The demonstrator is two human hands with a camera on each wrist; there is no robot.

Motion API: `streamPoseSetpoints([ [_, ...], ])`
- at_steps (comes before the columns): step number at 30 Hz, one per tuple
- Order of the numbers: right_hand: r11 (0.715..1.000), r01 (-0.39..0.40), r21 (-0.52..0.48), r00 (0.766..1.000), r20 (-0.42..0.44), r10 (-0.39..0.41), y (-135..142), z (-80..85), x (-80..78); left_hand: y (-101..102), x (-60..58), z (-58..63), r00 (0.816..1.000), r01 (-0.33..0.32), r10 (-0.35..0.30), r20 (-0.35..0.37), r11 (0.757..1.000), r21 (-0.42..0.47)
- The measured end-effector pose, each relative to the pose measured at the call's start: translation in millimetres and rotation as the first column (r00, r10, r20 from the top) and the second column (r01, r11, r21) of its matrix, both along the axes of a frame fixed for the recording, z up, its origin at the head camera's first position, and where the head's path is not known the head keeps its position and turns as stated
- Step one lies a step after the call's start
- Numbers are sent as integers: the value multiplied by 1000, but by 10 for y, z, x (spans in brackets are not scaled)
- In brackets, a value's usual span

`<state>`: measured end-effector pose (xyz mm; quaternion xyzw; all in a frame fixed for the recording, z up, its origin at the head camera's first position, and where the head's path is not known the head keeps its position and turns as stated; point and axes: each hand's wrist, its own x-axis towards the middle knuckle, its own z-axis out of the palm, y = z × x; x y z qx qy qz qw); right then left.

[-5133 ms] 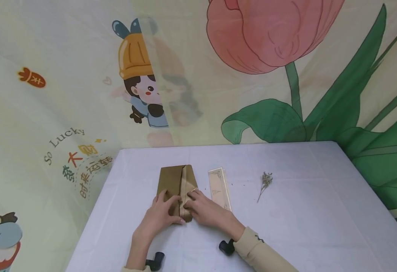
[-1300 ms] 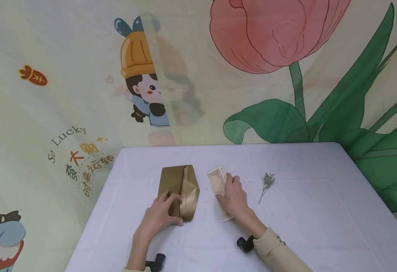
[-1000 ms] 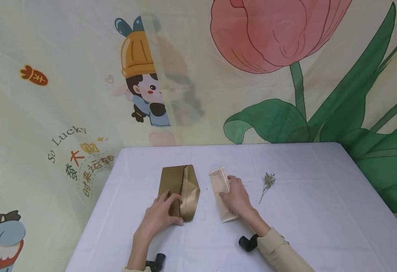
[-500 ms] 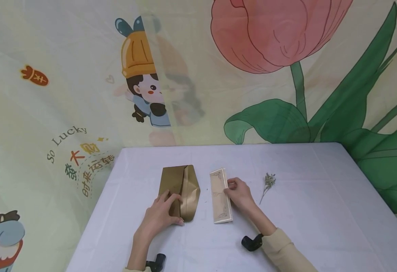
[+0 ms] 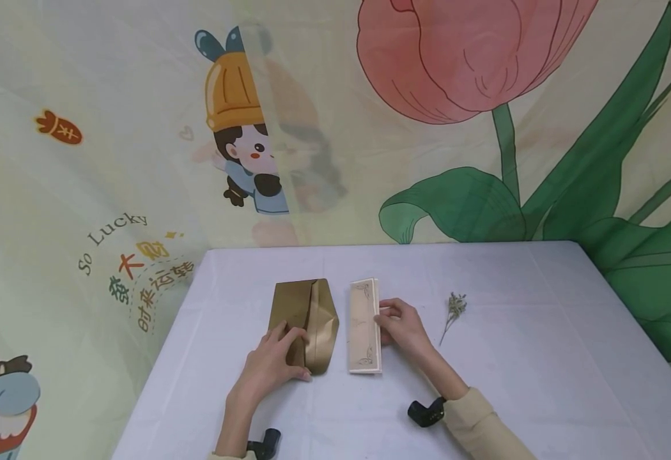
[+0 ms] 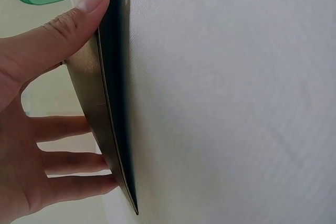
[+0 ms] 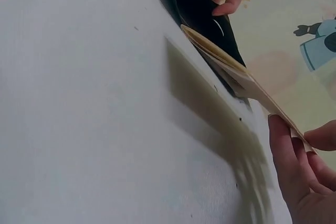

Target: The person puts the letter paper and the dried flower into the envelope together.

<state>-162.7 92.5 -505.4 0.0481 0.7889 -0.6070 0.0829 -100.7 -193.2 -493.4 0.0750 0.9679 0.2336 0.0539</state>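
Observation:
A gold envelope lies on the white table with its flap folded out to the right. My left hand rests on its lower left, fingers spread; the left wrist view shows the thumb at the envelope's near edge and straight fingertips against its face. To the right, a cream folded card with printed corner scrolls is pinched along its right edge by my right hand. In the right wrist view the card is raised off the tabletop, casting a shadow, its folded layers slightly parted.
A small dried flower sprig lies on the white-covered table to the right of my right hand. Tiny dark specks dot the cloth near the card. A printed curtain hangs behind the table's far edge.
My right hand has left the envelope's flap, taken hold of the card, straightened it and lifted it slightly toward the left. The flap has sprung outward; my left hand stays on the envelope.

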Motion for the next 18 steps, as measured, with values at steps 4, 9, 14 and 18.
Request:
streamPoseSetpoints([
  [4,997,-5,-81,1000,16,6,-51,10,2,-5,-6,-14,1000,1,-1,-1,1000,1],
  [9,988,-15,-157,999,46,23,-121,31,2,-14,-11,-22,1000,0,0,-1,1000,0],
  [14,983,-37,-181,997,55,47,-187,54,-1,-18,-13,-28,1000,-3,3,3,1000,-1],
  [18,979,-62,-193,996,57,75,-243,53,-7,-18,-16,-32,1000,-9,9,10,1000,4],
])
